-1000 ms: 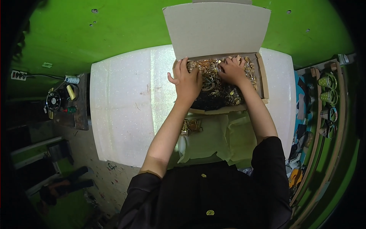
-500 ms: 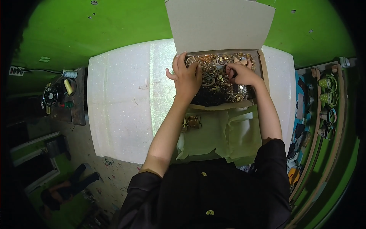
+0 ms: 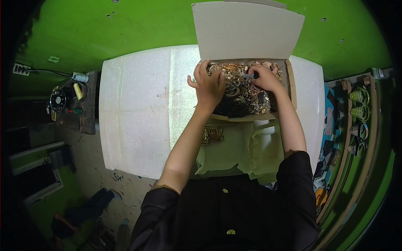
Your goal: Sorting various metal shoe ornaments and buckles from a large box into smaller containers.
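An open cardboard box [image 3: 293,90] holds a jumbled heap of small gold, silver and dark metal trinkets [image 3: 236,93]. My left hand [image 3: 209,90] straddles its left wall, thumb inside and fingers outside, gripping the edge with the little finger sticking out. Over the heap's upper right, my right hand [image 3: 266,78] is closed in a pinch. A small silvery-grey metal piece [image 3: 248,76] shows at its fingertips; its exact kind is unclear.
The box lid [image 3: 250,31] stands raised against the green wall. Nearer me, a pale paper-lined tray [image 3: 226,159] holds several gold buckles [image 3: 212,134]. Sandals [image 3: 359,112] sit on a rack at right. A person [image 3: 86,209] is at lower left; a side table [image 3: 81,119] bears thread spools.
My right hand has shifted slightly up and left within the box, and a silvery piece now shows at its fingertips. My left hand stays at the box edge. The view has shifted slightly.
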